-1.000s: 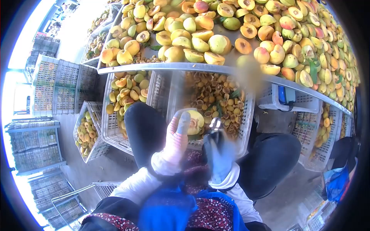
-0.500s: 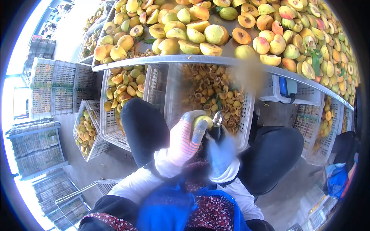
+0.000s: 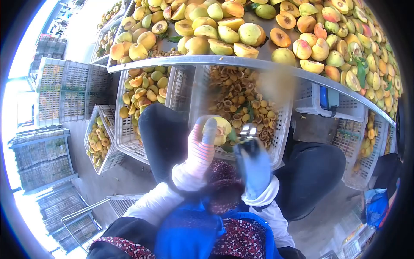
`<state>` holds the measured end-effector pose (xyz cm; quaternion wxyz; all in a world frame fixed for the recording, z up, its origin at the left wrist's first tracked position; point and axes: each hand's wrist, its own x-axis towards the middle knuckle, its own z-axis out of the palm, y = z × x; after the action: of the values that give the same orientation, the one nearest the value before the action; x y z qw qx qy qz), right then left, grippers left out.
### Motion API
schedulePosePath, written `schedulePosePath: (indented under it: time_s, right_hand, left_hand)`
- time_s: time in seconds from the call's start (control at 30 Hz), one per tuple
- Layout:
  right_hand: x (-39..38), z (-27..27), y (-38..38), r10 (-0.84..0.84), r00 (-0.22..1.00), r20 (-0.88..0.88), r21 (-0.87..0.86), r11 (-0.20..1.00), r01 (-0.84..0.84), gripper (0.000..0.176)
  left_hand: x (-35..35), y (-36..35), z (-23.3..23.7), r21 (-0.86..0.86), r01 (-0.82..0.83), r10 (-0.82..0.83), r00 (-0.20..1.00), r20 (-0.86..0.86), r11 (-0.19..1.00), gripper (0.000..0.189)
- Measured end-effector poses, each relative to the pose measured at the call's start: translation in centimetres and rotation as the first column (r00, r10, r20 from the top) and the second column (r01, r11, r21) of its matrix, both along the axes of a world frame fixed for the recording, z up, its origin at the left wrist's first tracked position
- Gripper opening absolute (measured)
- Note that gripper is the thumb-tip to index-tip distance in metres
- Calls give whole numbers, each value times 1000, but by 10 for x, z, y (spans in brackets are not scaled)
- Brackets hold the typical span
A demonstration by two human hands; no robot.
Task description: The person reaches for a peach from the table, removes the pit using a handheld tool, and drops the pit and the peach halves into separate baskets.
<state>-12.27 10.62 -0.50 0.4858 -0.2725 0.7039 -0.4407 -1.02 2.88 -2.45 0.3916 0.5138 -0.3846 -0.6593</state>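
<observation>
Gloved in striped fabric, my left hand (image 3: 201,144) grips a yellow-green fruit (image 3: 223,130), its thumb across the near side. My right hand (image 3: 255,166), in a pale blue glove, is closed around the dark handle of a small tool with a shiny metal head (image 3: 248,131). The tool is to the right of the fruit, apart from it. A green leaf (image 3: 233,135) shows between them. Both hands are over my lap, in front of a crate (image 3: 282,129) holding pits and small fruit pieces. Motion blurs the right hand.
A metal-edged table (image 3: 241,61) heaped with halved and whole fruit spans the top. Fruit crates (image 3: 129,147) stand at left, with stacked crates (image 3: 51,93) farther out. A plastic basket (image 3: 304,103) sits under the table at right. Part of another person (image 3: 379,203) shows at far right.
My right hand and the tool have moved right, away from the fruit. My left hand has tilted, and more of the fruit shows. The whole view has shifted slightly.
</observation>
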Motion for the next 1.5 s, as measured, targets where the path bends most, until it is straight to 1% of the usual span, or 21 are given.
schedulePosePath:
  time_s: [0.03, 0.07, 0.1, 0.17, 0.2, 0.3, 0.37, 0.43, 0.57, 0.67, 0.77, 0.83, 0.93, 1.07, 1.17, 1.23, 1.3, 1.33, 1.37, 1.43, 1.5]
  right_hand:
    - [-1, 2, -2, 143, 974, -173, 82, 988, -131, 16]
    - [5, -1, 1, 65, 932, -358, -139, 983, -121, 17]
    - [12, -5, 3, -52, 859, -509, -350, 924, -151, 19]
    - [20, -12, 10, -6, 823, -567, -288, 938, -192, 22]
    - [23, -18, 13, 25, 800, -600, -240, 948, -210, 23]
    - [26, -21, 15, 16, 768, -641, -227, 951, -209, 25]
    - [26, -16, 11, 23, 849, -527, -219, 962, -163, 26]
    - [28, -19, 13, 16, 875, -484, -237, 960, -149, 28]
    - [29, -15, 9, -37, 930, -365, -266, 962, -66, 29]
    - [28, -18, 9, -3, 952, -305, -249, 966, -77, 30]
    - [33, -18, 9, -85, 937, -338, -309, 951, -26, 32]
    - [32, -21, 13, -13, 961, -278, -244, 968, -57, 34]
    - [29, -25, 17, 31, 974, -226, -206, 975, -79, 37]
    - [21, -31, 19, 104, 986, -128, -177, 976, -126, 40]
    - [21, -33, 22, 111, 982, -154, -185, 973, -139, 41]
    - [33, -33, 22, -13, 971, -240, -252, 966, -50, 40]
    - [37, -30, 20, -99, 971, -219, -319, 948, 25, 39]
    - [35, -25, 17, -122, 980, -157, -348, 936, 61, 39]
    - [34, -23, 15, -144, 985, -94, -375, 922, 99, 38]
    - [36, -23, 13, -152, 980, -131, -354, 930, 97, 38]
    - [35, -25, 16, -130, 978, -165, -317, 946, 73, 38]
  left_hand:
    - [0, -1, -1, -29, -14, 13, 1000, -28, 999, 25]
    - [0, -1, -1, 10, -7, 7, 999, -36, 1000, 25]
    - [-1, -1, 2, 16, 13, -13, 999, -46, 1000, 25]
    - [-3, 3, 9, 33, 50, -48, 997, -60, 998, 23]
    - [-4, 7, 5, 6, 66, -66, 997, -52, 998, 23]
    - [-9, 8, 7, 69, 6, 0, 996, -90, 998, 23]
    - [-11, 9, 7, 36, 39, -37, 997, -66, 999, 27]
    - [-11, 9, 7, 3, 71, -71, 997, -38, 997, 32]
    - [-18, 16, 14, -27, 20, -21, 999, -44, 999, 37]
    - [-20, 16, 14, -51, 9, -9, 1000, -4, 999, 37]
    - [-21, 17, 14, -69, 15, -14, 1000, 5, 997, 36]
    - [-21, 17, 12, -69, 35, -34, 999, 9, 997, 35]
    - [-19, 17, 8, -80, 69, -68, 998, 16, 994, 33]
    - [-18, 15, 7, -8, 93, -92, 996, 20, 996, 32]
    - [-17, 16, 5, 21, 75, -75, 997, 8, 997, 33]
    - [-18, 18, 7, 21, 64, -64, 998, -10, 998, 33]
    - [-25, 20, 10, -6, -9, 9, 999, -47, 1000, 35]
    - [-28, 20, 11, -19, -47, 45, 997, -67, 999, 36]
    - [-29, 21, 11, -27, -42, 40, 997, -70, 999, 36]
    - [-30, 22, 11, -40, -33, 30, 997, -74, 999, 38]
    - [-28, 22, 11, -76, 3, -3, 1000, -10, 997, 37]
